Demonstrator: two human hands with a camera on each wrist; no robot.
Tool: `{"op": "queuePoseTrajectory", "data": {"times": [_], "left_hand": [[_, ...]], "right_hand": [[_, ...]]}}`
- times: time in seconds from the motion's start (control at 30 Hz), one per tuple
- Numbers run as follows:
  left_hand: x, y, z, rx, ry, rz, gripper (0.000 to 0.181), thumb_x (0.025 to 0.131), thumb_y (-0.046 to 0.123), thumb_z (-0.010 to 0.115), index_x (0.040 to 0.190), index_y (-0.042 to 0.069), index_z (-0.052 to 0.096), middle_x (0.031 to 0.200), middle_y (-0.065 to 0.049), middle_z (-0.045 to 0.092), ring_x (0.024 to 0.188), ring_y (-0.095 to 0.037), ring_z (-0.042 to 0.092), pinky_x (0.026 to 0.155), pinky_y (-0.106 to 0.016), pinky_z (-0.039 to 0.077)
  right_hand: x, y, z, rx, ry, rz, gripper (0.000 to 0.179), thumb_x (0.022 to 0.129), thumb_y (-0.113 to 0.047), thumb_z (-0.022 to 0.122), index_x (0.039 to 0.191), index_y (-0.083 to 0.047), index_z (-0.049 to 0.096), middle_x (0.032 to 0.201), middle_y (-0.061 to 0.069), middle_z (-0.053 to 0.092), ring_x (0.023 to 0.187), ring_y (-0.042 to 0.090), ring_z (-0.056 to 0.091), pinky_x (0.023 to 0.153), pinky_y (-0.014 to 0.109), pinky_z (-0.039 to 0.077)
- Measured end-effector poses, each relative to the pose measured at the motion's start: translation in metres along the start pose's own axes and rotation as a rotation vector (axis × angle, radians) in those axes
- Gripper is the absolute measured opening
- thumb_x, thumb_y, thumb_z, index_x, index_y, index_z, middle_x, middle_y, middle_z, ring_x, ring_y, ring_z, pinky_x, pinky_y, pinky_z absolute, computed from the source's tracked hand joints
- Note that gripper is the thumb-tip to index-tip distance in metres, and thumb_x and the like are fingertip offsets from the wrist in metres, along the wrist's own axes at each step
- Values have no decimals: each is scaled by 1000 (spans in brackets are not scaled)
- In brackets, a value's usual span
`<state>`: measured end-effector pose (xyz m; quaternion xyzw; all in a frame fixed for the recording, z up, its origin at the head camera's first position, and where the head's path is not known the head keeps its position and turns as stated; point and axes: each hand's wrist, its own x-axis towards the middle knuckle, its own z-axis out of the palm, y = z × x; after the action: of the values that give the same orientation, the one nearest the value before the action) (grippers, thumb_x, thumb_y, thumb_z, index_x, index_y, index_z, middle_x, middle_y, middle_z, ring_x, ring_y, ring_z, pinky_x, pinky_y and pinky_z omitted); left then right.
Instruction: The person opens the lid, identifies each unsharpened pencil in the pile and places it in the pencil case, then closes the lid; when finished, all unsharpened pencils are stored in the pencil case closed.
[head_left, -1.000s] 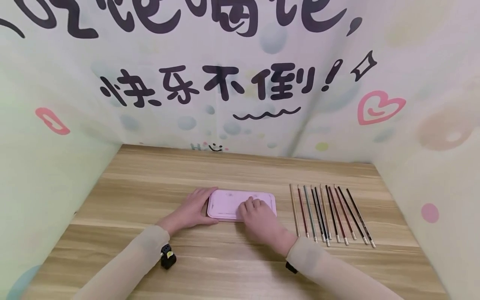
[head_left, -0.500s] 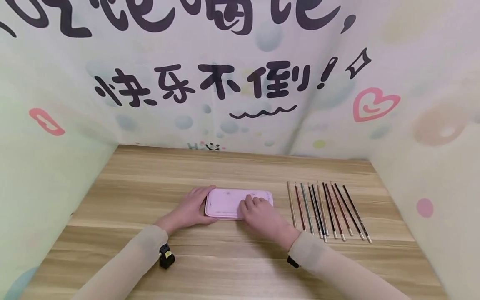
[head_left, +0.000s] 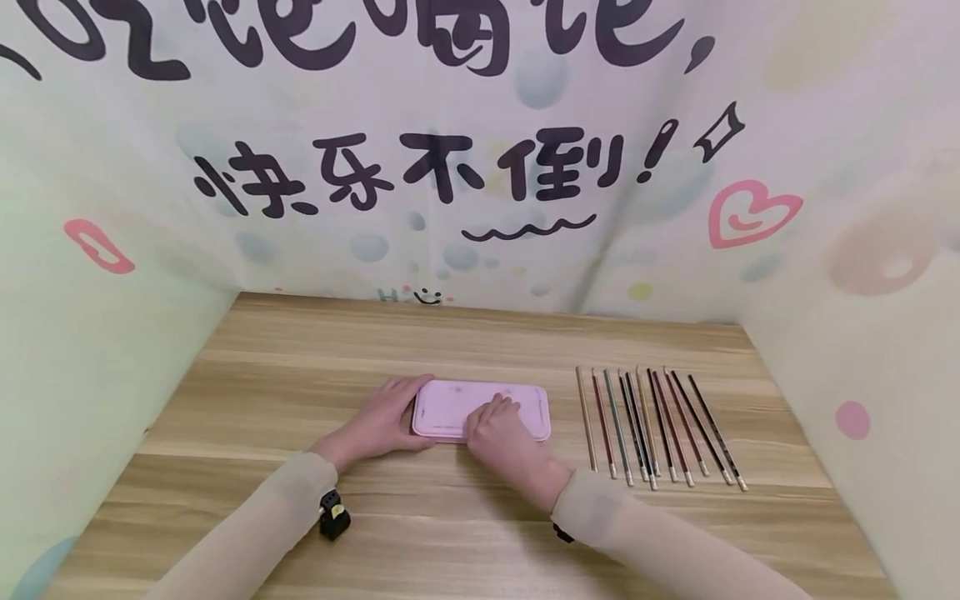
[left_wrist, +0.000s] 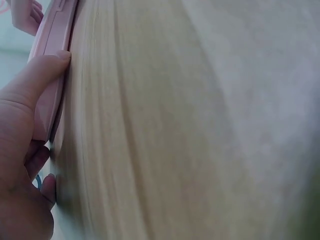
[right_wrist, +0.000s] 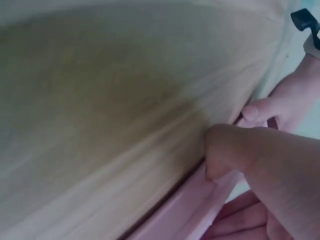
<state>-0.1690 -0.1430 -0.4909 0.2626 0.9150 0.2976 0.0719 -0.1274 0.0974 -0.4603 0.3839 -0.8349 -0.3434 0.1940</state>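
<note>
A lettered backdrop [head_left: 337, 250] stands at twelve o'clock behind the wood-grain table [head_left: 300, 367]. Near the table's middle lies a pink pencil case [head_left: 450, 408]. The left hand [head_left: 381, 421] grasps its nine o'clock end, thumb on the near side; the right hand [head_left: 504, 437], at five o'clock, grips it, bent fingers on top and thumb against the near side. Pencils [head_left: 661, 423] lie in a fanned row at three o'clock.

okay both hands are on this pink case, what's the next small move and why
Probably ease the lid up with the right hand: its thumb bends against the front side, the lid looks closed, and the left hand grips the pink case.
</note>
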Motion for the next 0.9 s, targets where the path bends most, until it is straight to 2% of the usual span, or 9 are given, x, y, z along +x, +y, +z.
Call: {"op": "queuePoseTrajectory", "data": {"times": [0.13,0.3,0.43,0.53,0.63,0.8,0.9], "left_hand": [[-2,2,-1,-17,11,1,102,80,41,90,158,-1,38,154,-23,49,142,-44,43,115,-67,32],[-1,1,0,-43,16,4,106,79,38,92,159,0,35,153,-24,50,142,-43,43,115,-67,31],[-3,-1,-1,-65,29,-4,109,76,34,94,160,-1,33,152,-25,50,141,-44,43,115,-68,30],[-3,-3,-1,-65,40,-3,111,76,34,94,160,-1,32,152,-26,50,141,-46,42,115,-69,30],[-3,-3,-2,-70,49,2,111,75,33,94,160,-2,32,153,-26,49,141,-47,42,114,-70,29],[-4,-2,0,-73,51,0,113,75,32,95,161,-2,30,153,-26,48,141,-46,42,114,-70,29],[-3,0,2,-79,51,-6,115,75,32,95,162,-2,28,154,-27,47,142,-47,41,114,-71,28]], "right_hand": [[2,-3,-3,-17,7,34,31,105,-18,52,100,5,73,94,23,77,82,30,78,65,38,64],[3,9,-6,82,49,48,25,96,-21,61,96,2,70,87,19,76,78,27,76,64,33,62],[1,25,-4,249,69,17,23,90,-25,72,95,-2,70,85,12,75,75,21,73,60,28,59],[-3,37,-2,425,73,34,26,84,-29,77,91,-6,66,80,7,70,69,17,67,55,26,55],[-5,48,2,593,74,46,25,80,-26,80,86,-10,62,74,0,61,62,14,58,51,27,50],[-8,66,4,804,20,27,20,84,-18,79,88,-9,61,76,-2,57,61,12,52,55,30,50],[-11,78,1,868,-13,35,18,89,-17,79,94,-7,65,80,0,58,64,13,55,58,32,54]]}}
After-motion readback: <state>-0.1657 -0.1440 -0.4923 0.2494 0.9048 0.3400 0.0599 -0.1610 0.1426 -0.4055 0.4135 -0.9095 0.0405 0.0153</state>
